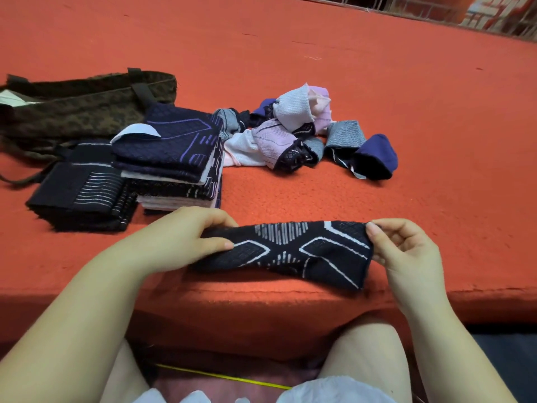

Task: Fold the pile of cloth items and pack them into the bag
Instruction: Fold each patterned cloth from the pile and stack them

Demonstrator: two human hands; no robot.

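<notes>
Cloth [293,251], dark with white lines, stretches between my hands at the near edge of the orange table [377,112]. My left hand [186,237] pinches one end, my right hand [406,251] pinches the other. Folded stacks [171,158] sit beside the brown bag [72,109]; an unfolded pile [305,132] lies farther right.

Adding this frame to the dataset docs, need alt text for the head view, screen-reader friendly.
Both hands, left hand and right hand, pinch the ends of a dark patterned cloth stretched over the near edge of an orange surface. Behind it on the left are two stacks of folded cloths and a brown bag, with an unfolded pile at centre.
</notes>
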